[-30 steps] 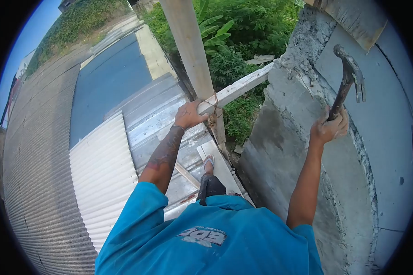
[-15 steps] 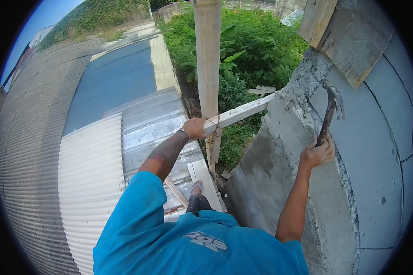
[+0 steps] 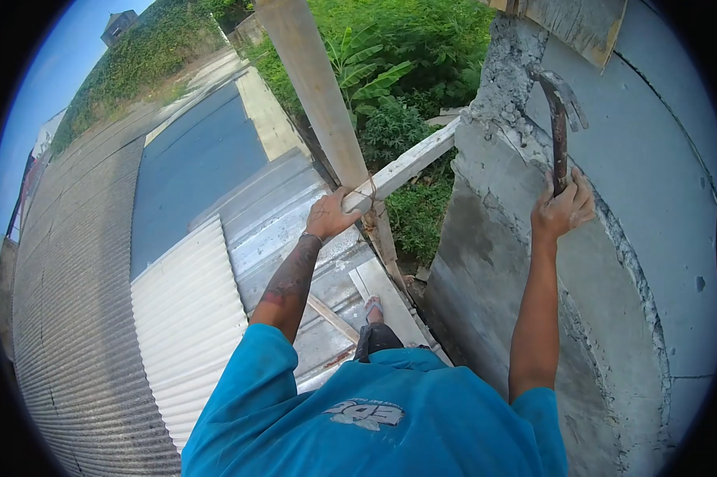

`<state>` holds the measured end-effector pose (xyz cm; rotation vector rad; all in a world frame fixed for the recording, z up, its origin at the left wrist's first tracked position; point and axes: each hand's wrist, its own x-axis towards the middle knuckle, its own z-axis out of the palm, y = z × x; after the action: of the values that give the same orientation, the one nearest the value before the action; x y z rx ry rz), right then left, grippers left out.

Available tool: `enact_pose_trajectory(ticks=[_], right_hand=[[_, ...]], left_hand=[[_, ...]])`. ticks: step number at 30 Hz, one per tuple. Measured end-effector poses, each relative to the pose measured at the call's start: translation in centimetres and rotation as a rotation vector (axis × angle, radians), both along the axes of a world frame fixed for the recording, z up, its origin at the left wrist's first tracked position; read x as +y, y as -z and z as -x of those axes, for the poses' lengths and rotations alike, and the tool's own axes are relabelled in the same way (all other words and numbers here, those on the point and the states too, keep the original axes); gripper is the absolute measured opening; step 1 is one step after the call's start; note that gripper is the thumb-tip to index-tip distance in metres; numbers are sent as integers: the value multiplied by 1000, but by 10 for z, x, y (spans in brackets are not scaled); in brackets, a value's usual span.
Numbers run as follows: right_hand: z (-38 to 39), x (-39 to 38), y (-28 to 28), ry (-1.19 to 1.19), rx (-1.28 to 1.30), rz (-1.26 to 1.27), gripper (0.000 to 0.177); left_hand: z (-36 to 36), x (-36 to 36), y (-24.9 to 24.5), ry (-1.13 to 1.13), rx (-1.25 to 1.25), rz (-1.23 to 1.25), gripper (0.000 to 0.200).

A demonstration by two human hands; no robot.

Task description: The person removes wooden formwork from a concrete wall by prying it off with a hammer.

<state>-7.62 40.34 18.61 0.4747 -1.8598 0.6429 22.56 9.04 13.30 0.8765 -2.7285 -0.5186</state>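
My right hand (image 3: 563, 205) is wrapped round the handle of a claw hammer (image 3: 560, 119), whose head is raised beside the rough top edge of a concrete wall (image 3: 505, 199). At the near end of a pale wooden beam (image 3: 414, 163), my left hand (image 3: 332, 215) grips the wood. The beam runs from an upright post (image 3: 319, 87), where wire is tied round it, to the rough concrete at the wall's upper corner.
Corrugated roofing (image 3: 187, 310), metal sheets (image 3: 275, 215) and a blue panel (image 3: 199, 155) lie on the left. My foot (image 3: 374, 310) is on a board (image 3: 386, 298). Wooden boards (image 3: 585, 28) hang at the top right. Green plants (image 3: 422, 48) grow below, past a gap beside the wall.
The view has shifted and tilted, so the post now leans in the picture. The hammer stands more upright in my right hand. My left hand still grips the beam.
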Motion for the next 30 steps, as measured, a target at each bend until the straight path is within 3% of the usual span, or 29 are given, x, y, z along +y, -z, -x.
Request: enact_pose_trajectory(ticks=[7, 11, 21, 30], right_hand=[[-1, 1, -2, -2, -13, -19, 28], [-1, 4, -1, -30, 18, -16, 30], [10, 2, 6, 8, 101, -67, 38], [14, -2, 9, 54, 112, -76, 40]], left_hand=[[2, 8, -3, -130, 250, -3, 53], [0, 4, 3, -74, 196, 71, 50], [4, -2, 4, -114, 223, -134, 56], [7, -5, 7, -115, 218, -139, 57]])
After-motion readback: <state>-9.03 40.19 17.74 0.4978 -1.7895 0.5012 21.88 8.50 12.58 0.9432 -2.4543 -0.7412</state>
